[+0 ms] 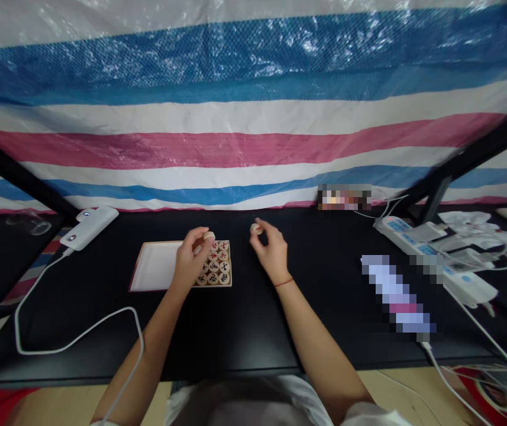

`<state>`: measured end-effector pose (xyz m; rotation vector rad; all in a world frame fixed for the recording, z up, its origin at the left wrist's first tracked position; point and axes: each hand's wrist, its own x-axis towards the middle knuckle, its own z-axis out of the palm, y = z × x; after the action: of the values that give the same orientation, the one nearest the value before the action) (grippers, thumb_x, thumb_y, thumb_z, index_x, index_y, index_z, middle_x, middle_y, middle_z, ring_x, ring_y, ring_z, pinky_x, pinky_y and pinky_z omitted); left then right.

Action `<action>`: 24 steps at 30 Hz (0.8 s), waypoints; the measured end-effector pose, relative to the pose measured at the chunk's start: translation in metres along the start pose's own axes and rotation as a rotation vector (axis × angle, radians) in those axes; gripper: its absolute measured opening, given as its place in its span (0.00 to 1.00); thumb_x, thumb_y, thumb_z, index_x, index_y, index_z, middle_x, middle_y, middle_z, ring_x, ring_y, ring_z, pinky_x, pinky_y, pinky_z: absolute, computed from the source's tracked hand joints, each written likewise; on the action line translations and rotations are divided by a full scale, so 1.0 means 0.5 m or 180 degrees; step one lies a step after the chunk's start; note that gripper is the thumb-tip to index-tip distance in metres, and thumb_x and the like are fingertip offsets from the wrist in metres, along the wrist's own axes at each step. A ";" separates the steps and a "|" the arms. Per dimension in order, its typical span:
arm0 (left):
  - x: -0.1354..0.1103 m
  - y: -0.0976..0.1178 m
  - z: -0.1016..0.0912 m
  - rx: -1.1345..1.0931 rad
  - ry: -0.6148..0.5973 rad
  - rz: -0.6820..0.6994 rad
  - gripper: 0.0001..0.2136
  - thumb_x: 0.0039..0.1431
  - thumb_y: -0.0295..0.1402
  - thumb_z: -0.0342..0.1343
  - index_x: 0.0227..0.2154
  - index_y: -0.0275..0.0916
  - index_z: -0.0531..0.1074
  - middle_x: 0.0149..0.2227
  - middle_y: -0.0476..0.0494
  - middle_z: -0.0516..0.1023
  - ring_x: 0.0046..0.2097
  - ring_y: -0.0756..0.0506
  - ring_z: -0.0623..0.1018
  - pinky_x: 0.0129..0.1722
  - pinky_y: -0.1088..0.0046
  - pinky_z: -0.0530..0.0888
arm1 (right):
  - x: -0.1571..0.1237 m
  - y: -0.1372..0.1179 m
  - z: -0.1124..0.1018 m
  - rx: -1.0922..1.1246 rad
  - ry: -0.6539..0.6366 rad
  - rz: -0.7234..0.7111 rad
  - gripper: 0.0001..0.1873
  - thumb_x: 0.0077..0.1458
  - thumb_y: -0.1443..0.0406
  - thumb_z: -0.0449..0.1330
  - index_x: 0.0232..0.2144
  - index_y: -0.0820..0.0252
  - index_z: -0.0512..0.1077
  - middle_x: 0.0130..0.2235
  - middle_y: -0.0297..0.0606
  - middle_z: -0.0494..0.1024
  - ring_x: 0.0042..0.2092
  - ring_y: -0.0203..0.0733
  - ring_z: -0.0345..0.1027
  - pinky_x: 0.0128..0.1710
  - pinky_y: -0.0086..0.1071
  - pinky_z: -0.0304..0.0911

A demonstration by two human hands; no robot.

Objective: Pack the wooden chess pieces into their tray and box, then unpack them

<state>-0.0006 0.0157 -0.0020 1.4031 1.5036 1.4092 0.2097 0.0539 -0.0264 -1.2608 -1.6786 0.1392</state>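
On the black table stands a shallow wooden tray (pixel 155 266) with a white bottom, and its right part holds several round wooden xiangqi pieces (pixel 218 263) with red and black characters. My left hand (pixel 190 257) is over the tray, pinching one wooden piece (pixel 209 235) between thumb and fingers. It hides part of the packed pieces. A little to the right, above the bare tabletop, my right hand (pixel 271 249) pinches another wooden piece (pixel 256 228). A red thread circles my right wrist.
A white power bank (pixel 89 228) with a looping white cable lies to the left. On the right are a white power strip (pixel 417 248) with plugged-in cables and a blurred long object (pixel 395 296). A striped plastic tarp (pixel 253 148) hangs behind the table.
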 end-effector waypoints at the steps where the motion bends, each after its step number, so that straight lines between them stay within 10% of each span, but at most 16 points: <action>1: 0.002 -0.002 -0.001 -0.0065 0.0062 0.0018 0.15 0.56 0.41 0.59 0.42 0.40 0.73 0.42 0.43 0.79 0.44 0.45 0.79 0.47 0.67 0.74 | 0.005 0.021 -0.008 -0.0095 0.0102 0.0155 0.16 0.60 0.60 0.54 0.47 0.60 0.72 0.45 0.46 0.78 0.46 0.46 0.71 0.49 0.40 0.64; 11: 0.003 -0.012 0.004 -0.0114 -0.0060 -0.0043 0.18 0.55 0.38 0.60 0.49 0.41 0.72 0.45 0.42 0.77 0.42 0.46 0.79 0.44 0.68 0.77 | 0.009 0.094 -0.016 -0.0775 -0.0467 0.0742 0.11 0.57 0.59 0.55 0.38 0.57 0.73 0.39 0.43 0.79 0.45 0.52 0.66 0.43 0.42 0.61; 17: -0.005 -0.005 0.010 0.1047 -0.0194 0.0798 0.13 0.56 0.35 0.59 0.45 0.43 0.72 0.37 0.47 0.77 0.37 0.48 0.78 0.42 0.69 0.76 | 0.012 0.023 -0.022 -0.0269 -0.0207 0.0424 0.09 0.58 0.60 0.56 0.36 0.57 0.74 0.41 0.42 0.79 0.45 0.49 0.68 0.47 0.43 0.61; 24: -0.023 0.000 0.026 0.1631 -0.0457 0.1615 0.09 0.57 0.27 0.56 0.41 0.41 0.71 0.36 0.46 0.77 0.38 0.46 0.77 0.41 0.70 0.74 | -0.015 -0.102 -0.004 0.1242 -0.0965 -0.0163 0.08 0.54 0.59 0.62 0.36 0.56 0.74 0.36 0.37 0.78 0.37 0.40 0.71 0.40 0.35 0.68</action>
<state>0.0142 0.0083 -0.0072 2.2763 1.5427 1.1980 0.1770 0.0239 0.0002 -0.9338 -1.8261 0.6226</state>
